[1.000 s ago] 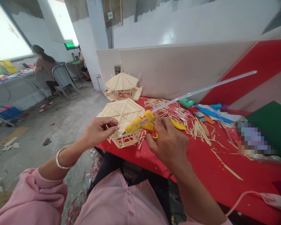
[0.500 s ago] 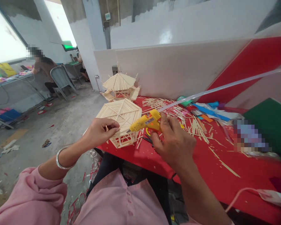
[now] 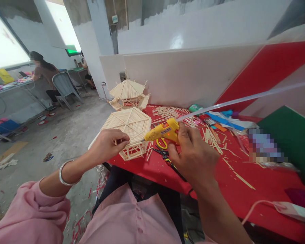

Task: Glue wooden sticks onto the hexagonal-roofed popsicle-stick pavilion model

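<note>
My right hand (image 3: 195,152) grips a yellow hot glue gun (image 3: 161,131), its nozzle pointing left and a long clear glue stick (image 3: 231,101) jutting from its back. In front of the nozzle, my left hand (image 3: 109,144) has thumb and fingers pinched at the near edge of a wooden-stick model (image 3: 134,123) with a flat, six-sided roof. Whatever lies in that pinch is too small to make out. Behind stands a second stick model (image 3: 128,89) with a peaked roof. Scissors (image 3: 166,156) lie partly under my right hand.
Loose wooden sticks (image 3: 210,137) are scattered over the red table (image 3: 147,171). Coloured scraps and a green board (image 3: 289,135) are on the right. A pink cord runs to a power strip (image 3: 292,210). A person (image 3: 45,73) sits at a far desk, near a grey chair (image 3: 64,86).
The glue gun has shifted slightly right relative to my left hand, uncovering more of the scissors. My left hand stays pinched at the model's roof edge. The view has turned slightly.
</note>
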Motion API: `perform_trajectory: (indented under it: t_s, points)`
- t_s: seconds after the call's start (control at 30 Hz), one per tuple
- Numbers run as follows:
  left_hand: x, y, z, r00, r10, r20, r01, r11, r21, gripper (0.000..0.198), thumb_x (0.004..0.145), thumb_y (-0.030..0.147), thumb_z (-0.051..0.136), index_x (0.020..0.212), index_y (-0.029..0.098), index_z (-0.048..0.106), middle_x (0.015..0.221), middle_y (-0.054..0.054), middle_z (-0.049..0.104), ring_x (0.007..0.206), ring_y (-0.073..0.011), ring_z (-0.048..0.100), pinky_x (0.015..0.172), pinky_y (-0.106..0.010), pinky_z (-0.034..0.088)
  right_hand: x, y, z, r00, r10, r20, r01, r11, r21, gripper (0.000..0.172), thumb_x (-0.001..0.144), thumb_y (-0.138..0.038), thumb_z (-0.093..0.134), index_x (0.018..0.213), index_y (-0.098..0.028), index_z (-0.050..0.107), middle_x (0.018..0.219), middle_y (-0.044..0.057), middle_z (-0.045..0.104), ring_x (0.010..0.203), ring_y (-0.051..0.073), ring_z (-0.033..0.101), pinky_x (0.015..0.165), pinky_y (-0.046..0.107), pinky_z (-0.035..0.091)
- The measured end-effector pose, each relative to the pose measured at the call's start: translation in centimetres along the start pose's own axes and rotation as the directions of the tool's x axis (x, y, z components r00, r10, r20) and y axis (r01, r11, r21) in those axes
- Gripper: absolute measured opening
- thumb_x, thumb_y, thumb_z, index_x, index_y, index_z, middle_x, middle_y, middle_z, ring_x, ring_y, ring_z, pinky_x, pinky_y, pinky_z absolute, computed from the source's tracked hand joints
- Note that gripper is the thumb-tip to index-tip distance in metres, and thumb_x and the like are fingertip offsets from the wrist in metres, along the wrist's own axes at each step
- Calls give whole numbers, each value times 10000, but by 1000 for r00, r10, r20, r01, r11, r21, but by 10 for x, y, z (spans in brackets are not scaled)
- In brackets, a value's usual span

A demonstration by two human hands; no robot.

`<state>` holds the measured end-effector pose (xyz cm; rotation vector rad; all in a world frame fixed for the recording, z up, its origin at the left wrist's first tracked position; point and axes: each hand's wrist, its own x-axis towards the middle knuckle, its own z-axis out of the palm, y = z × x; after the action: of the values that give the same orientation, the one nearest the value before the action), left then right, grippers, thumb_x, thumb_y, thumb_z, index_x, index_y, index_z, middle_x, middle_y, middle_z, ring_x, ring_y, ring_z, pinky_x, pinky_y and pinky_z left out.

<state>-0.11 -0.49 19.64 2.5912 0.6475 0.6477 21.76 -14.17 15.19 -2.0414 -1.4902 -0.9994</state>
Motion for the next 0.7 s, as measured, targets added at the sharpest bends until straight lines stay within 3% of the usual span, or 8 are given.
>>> perform_trajectory:
  t_s: [0.7]
  points:
    - [-2, 3, 3, 993, 85, 84, -100, 973, 208, 206, 885, 159, 527, 794, 195, 708, 759, -16, 679, 676, -114, 586, 604, -230, 383, -6, 4, -4, 996, 8, -85, -15, 997, -78, 535, 871, -266, 527, 1376, -97, 469, 884, 88, 629, 631, 159, 522, 511, 287, 290]
